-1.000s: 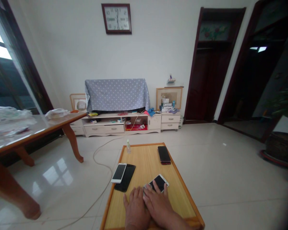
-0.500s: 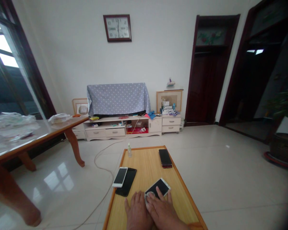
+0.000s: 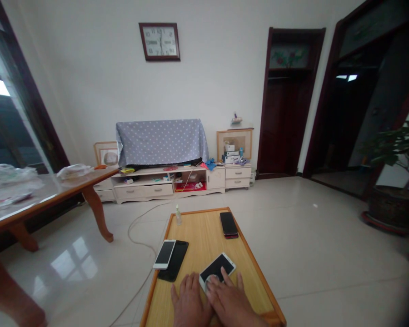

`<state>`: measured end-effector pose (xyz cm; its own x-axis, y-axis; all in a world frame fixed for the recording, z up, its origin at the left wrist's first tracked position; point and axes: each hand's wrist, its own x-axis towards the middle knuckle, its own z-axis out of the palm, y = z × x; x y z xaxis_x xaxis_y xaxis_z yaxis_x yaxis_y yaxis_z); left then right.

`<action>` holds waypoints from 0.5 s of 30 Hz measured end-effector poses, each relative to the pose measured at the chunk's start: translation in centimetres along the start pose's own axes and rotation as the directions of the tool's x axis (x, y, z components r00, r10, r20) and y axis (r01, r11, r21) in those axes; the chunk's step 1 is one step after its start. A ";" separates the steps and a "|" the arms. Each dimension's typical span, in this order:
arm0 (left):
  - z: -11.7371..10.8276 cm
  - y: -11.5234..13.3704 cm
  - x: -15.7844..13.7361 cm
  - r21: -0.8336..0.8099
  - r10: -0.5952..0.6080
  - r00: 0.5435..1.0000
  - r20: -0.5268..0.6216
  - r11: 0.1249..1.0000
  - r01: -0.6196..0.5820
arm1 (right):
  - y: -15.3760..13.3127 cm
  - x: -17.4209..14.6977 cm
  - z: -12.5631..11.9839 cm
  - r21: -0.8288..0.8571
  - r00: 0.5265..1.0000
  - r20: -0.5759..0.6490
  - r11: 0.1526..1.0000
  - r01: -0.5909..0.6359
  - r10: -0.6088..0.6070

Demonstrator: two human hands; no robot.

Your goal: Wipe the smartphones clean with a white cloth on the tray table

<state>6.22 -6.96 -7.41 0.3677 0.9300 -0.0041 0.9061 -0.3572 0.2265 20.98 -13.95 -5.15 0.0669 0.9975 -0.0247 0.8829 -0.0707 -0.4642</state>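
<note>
White-framed, black-screened flat phone (image 3: 218,266) is kinda half covered by the right hand (image 3: 227,296), pale greyish wad (image 3: 211,277) pinned under its spread fingers; left of those, the left hand (image 3: 190,299) is laid flat, fingers mostly together.

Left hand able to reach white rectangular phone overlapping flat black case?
Likely yes: only yellow wooden tabletop and the flat black case lie between the left hand and that white phone.

I'm in someone's home, a living room — beyond the right hand (image 3: 225,297) over there runs a low pale cabinet (image 3: 145,192), polka-dot cloth (image 3: 162,143) draped above, wall clock (image 3: 159,42) higher up; off to that hand's right, a potted plant (image 3: 391,205) — to its left, a curvy-legged table (image 3: 85,183).
</note>
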 end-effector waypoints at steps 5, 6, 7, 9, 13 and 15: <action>0.0 0.3 -0.2 0.021 0.012 0.999 -0.034 1.000 -0.011 | 3.2 0.8 -2.1 -0.084 0.966 -0.081 0.964 -0.252 0.246; 0.0 0.4 -0.2 0.022 0.012 0.999 -0.042 1.000 -0.011 | 3.6 0.8 -2.2 -0.090 0.960 -0.092 0.958 -0.271 0.263; 0.1 0.4 -0.2 0.025 0.013 0.999 -0.045 1.000 -0.012 | 3.7 0.7 -2.2 -0.089 0.961 -0.098 0.959 -0.268 0.260; 0.2 0.3 -0.1 0.028 0.013 0.999 -0.042 1.000 -0.012 | 3.1 0.1 -1.6 -0.067 0.977 -0.086 0.977 -0.202 0.196; 0.0 0.5 -0.1 0.025 0.012 1.000 -0.011 1.000 -0.011 | 1.3 -1.4 -0.4 0.003 1.000 -0.020 1.000 0.006 -0.006; -0.5 0.8 -0.2 0.020 0.013 1.000 -0.005 1.000 -0.013 | 1.3 -1.6 -1.0 0.000 1.000 -0.013 1.000 0.006 -0.006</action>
<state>6.78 -7.39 -6.69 0.3784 0.9256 0.0039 0.9052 -0.3710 0.2073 22.49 -15.61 -4.88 0.0674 0.9977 -0.0104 0.8835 -0.0645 -0.4640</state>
